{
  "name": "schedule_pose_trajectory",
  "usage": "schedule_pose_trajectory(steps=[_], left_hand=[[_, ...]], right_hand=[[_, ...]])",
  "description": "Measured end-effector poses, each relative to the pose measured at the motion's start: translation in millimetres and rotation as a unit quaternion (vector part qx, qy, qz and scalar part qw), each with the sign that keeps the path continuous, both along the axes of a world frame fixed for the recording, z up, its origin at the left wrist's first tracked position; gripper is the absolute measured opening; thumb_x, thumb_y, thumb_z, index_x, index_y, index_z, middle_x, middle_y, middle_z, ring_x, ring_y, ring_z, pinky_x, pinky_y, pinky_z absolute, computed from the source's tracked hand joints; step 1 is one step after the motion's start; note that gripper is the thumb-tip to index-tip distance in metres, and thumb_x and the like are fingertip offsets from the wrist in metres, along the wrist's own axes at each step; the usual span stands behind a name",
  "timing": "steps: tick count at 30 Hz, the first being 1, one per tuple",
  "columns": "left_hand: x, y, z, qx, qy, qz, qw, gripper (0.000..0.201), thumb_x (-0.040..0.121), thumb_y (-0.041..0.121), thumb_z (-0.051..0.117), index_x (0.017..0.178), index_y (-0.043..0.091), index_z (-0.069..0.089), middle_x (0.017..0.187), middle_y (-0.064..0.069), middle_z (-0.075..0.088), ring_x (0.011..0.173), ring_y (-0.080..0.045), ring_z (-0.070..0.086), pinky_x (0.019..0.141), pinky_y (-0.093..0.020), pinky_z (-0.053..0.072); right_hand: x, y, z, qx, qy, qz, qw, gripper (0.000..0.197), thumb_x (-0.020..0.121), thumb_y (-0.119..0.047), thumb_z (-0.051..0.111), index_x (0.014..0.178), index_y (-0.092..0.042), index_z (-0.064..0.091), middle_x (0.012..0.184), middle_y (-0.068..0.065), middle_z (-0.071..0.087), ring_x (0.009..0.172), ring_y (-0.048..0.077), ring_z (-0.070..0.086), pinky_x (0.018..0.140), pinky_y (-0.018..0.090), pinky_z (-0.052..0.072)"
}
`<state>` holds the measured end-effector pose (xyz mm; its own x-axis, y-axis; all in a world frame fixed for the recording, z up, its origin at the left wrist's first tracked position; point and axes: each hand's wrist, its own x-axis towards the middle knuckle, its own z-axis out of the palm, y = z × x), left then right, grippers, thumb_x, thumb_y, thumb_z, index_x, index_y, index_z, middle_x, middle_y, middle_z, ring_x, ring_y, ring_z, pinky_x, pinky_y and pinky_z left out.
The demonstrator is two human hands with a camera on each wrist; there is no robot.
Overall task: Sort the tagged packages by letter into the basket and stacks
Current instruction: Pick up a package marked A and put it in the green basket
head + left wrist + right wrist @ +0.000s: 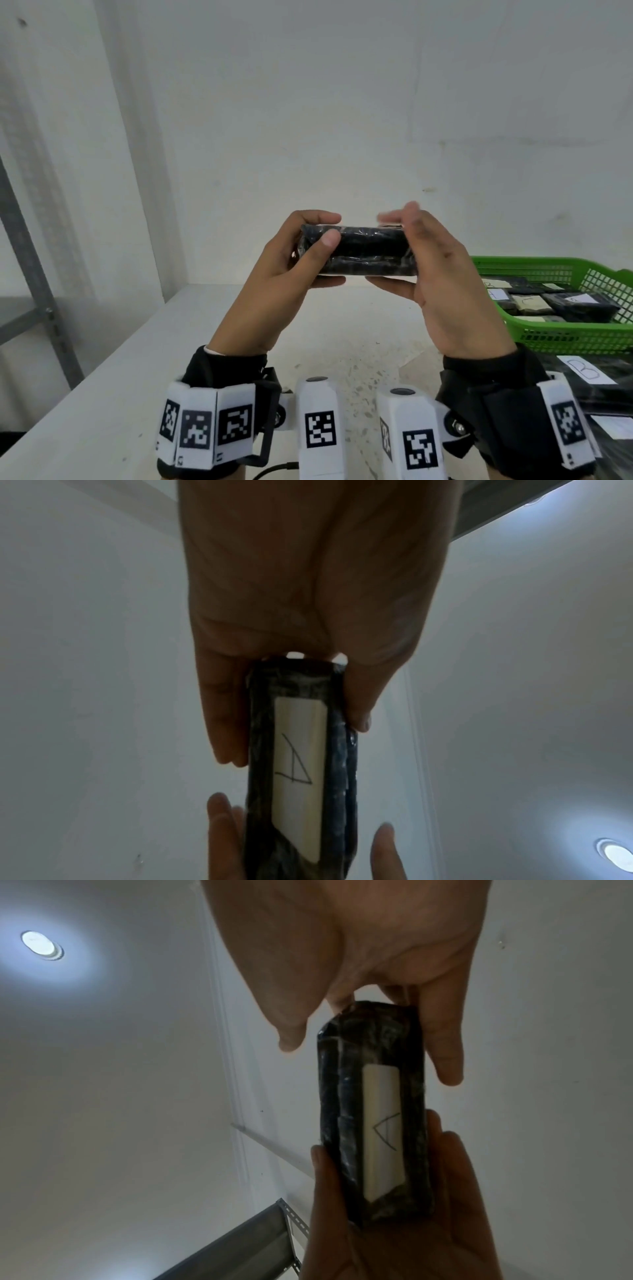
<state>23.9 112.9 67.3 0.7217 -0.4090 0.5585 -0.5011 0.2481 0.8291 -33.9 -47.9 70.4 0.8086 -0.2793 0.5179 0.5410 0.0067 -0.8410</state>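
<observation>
I hold a black plastic-wrapped package [370, 250] raised above the white table [137, 359], lengthwise between both hands. Its white tag [298, 750] faces away from me and shows a hand-drawn letter A; the tag [380, 1137] also appears in the right wrist view. My left hand [322, 253] grips the left end, thumb on the near face and fingers behind. My right hand [394, 250] brackets the right end with straight fingers [445, 1056] along one side, while its thumb [287, 1039] stands a little off the wrap.
A green mesh basket [565, 332] stands at the right and holds several black packages with tags. In front of it, by my right wrist, lies a black package tagged B [582, 373], with more beneath. A grey metal rack post [27, 267] rises at the left.
</observation>
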Motion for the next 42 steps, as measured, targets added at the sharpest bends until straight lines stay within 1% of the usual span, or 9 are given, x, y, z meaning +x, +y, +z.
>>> schedule_pose_trajectory(steps=[3,7,13,18,21,28,33,37,42], left_hand=[[2.9,3.6,-1.8,0.011,-0.011,-0.017,1.0,0.035,0.087,0.031,0.058,0.122,0.025,0.057,0.108,0.006,0.07,0.106,-0.016,0.068,0.087,-0.026,0.055],[7.1,7.5,-4.3,0.023,-0.025,-0.026,0.999,0.06,0.08,0.035,0.07,0.135,0.032,0.047,0.121,0.002,0.064,0.115,-0.017,0.063,0.096,-0.03,0.052],[2.0,2.6,-0.5,-0.005,0.071,0.018,0.997,0.058,0.084,0.066,0.061,0.13,0.032,0.054,0.117,0.0,0.069,0.095,-0.007,0.069,0.071,-0.016,0.05],[9.2,-0.1,-5.0,-0.026,0.032,0.072,0.997,0.021,0.099,0.018,0.053,0.099,0.003,0.067,0.07,-0.001,0.061,0.055,-0.01,0.054,0.043,-0.016,0.036],[6.2,-0.5,-3.8,-0.019,0.004,0.076,0.997,0.018,0.099,0.014,0.055,0.091,0.005,0.068,0.067,0.003,0.061,0.058,-0.009,0.057,0.048,-0.014,0.04],[-0.7,-5.8,-0.9,-0.01,0.021,0.058,0.998,0.039,0.086,0.055,0.066,0.102,0.019,0.069,0.103,-0.013,0.07,0.096,-0.035,0.065,0.082,-0.048,0.053],[1.7,-12.7,-6.0,-0.039,0.002,0.059,0.997,0.035,0.096,0.027,0.061,0.097,-0.008,0.059,0.079,-0.01,0.056,0.071,-0.019,0.051,0.06,-0.027,0.039],[-1.6,-15.5,-4.5,-0.038,-0.008,0.043,0.998,0.024,0.095,0.026,0.062,0.083,0.005,0.061,0.071,0.0,0.055,0.069,-0.015,0.049,0.062,-0.024,0.039],[-10.8,-14.7,0.8,-0.018,-0.002,0.009,1.0,0.053,0.082,0.06,0.059,0.091,0.008,0.057,0.082,-0.025,0.051,0.081,-0.027,0.042,0.075,-0.044,0.035]], right_hand=[[-0.4,-5.4,1.6,0.044,0.047,0.032,0.997,0.056,0.074,-0.066,0.048,0.119,-0.033,0.056,0.116,0.002,0.067,0.102,0.017,0.071,0.073,0.034,0.061],[1.9,-8.9,2.4,0.076,0.085,0.057,0.992,0.048,0.087,-0.031,0.062,0.13,-0.011,0.055,0.105,0.005,0.073,0.094,0.021,0.073,0.067,0.037,0.061],[0.4,-6.6,-0.3,0.013,0.066,0.069,0.995,0.029,0.093,-0.01,0.059,0.122,-0.013,0.062,0.115,0.004,0.071,0.098,0.016,0.071,0.078,0.037,0.061],[1.3,-2.4,-1.6,0.011,0.058,0.073,0.996,0.037,0.082,-0.029,0.065,0.117,-0.016,0.063,0.107,-0.004,0.072,0.095,0.01,0.07,0.08,0.038,0.06],[1.6,0.5,-1.8,0.012,0.053,0.065,0.996,0.044,0.075,-0.046,0.06,0.108,-0.018,0.068,0.096,-0.005,0.075,0.09,0.009,0.072,0.075,0.034,0.061],[3.8,1.2,-3.8,0.029,0.014,-0.013,0.999,0.018,0.097,-0.022,0.057,0.095,-0.013,0.072,0.089,0.004,0.074,0.081,0.013,0.072,0.066,0.032,0.06],[-2.6,-4.1,4.0,0.021,0.052,0.02,0.998,0.036,0.091,-0.043,0.055,0.1,-0.013,0.071,0.092,-0.001,0.076,0.085,0.01,0.073,0.073,0.033,0.061],[-5.3,-5.7,6.5,0.041,0.048,-0.001,0.998,0.039,0.093,-0.045,0.052,0.094,-0.011,0.071,0.088,0.002,0.077,0.082,0.014,0.074,0.07,0.035,0.061],[-1.9,-3.0,3.8,0.075,0.012,-0.047,0.996,0.027,0.097,-0.03,0.055,0.085,-0.013,0.072,0.077,0.005,0.073,0.071,0.017,0.072,0.06,0.036,0.061]])
